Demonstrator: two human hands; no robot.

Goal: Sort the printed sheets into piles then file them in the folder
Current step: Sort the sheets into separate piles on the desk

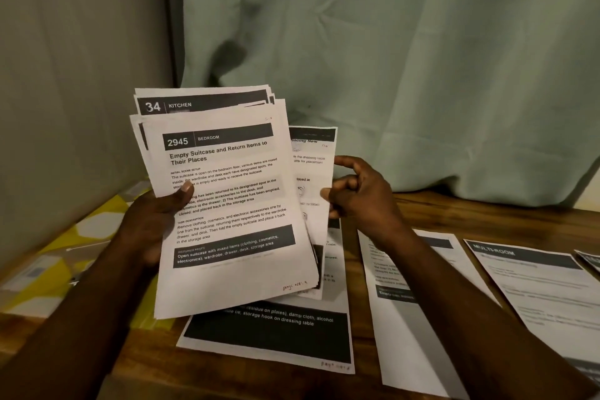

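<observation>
Both forearms reach in from the bottom edge over the wooden table [454,211]. My left hand [152,221] grips the stack of printed sheets [227,204] from beneath, held up and tilted towards me, thumb [186,188] pressed flat on the top page, headed "2945 Bedroom". A "34 Kitchen" page pokes out behind it.

My right hand [360,198] is just beside the stack's right edge, fingers loosely curled, forefinger raised. The fingertips meet the edge of a fanned-out sheet [311,166] at the back; whether they pinch it I cannot tell.

Other sheets lie flat on the table: one [266,334] under the stack, one [399,318] under my right forearm, and a "Multi-Room" page [535,286] further right. A yellow-and-white patterned item [48,269] lies at the left.
</observation>
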